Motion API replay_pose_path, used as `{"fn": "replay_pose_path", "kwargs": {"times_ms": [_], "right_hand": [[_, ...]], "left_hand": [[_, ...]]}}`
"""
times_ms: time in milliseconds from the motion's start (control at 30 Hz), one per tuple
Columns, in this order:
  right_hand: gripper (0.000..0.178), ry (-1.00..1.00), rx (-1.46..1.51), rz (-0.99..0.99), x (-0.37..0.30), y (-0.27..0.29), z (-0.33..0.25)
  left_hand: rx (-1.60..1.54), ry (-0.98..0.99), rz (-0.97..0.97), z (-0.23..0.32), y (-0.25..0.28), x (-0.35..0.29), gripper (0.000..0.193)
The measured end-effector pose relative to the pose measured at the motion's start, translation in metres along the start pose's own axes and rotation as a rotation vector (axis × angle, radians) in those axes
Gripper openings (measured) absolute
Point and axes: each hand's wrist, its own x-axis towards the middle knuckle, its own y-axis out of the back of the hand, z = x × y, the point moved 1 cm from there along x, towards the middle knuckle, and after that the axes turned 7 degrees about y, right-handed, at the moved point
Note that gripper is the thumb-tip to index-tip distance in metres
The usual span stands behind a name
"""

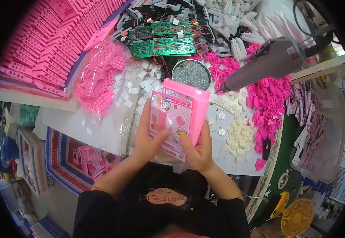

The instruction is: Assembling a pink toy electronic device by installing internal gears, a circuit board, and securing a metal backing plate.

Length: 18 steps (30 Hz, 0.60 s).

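Above the near edge of the worktable I hold a pink plastic toy casing with a flat printed panel against its face. The panel carries cartoon pictures and lies slightly askew to the casing, whose right side and top stick out beyond it. My left hand grips the panel's left edge, thumb on its front. My right hand wraps the casing's lower right side, its thumb pressing on the panel. Fingers behind the casing are hidden. Just beyond it sits a round bowl of small screws.
A grey electric screwdriver hangs at the right. Green wired circuit boards lie at the back. Magenta parts and cream buttons are heaped right; bagged pink pieces and stacked pink panels are left.
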Motion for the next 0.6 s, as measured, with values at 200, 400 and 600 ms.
{"fn": "replay_pose_path", "kwargs": {"times_ms": [200,400,600], "right_hand": [[0.049,0.044,-0.077,-0.029,0.006,-0.004,-0.008],[0.053,0.028,-0.146,-0.127,0.009,0.004,-0.002],[0.062,-0.09,-0.152,-0.329,0.02,0.015,-0.021]], "left_hand": [[-0.006,-0.02,0.025,-0.008,0.004,0.004,0.095],[0.105,-0.057,0.027,-0.005,0.012,0.005,0.096],[0.124,-0.054,0.035,-0.003,0.011,0.0,0.096]]}}
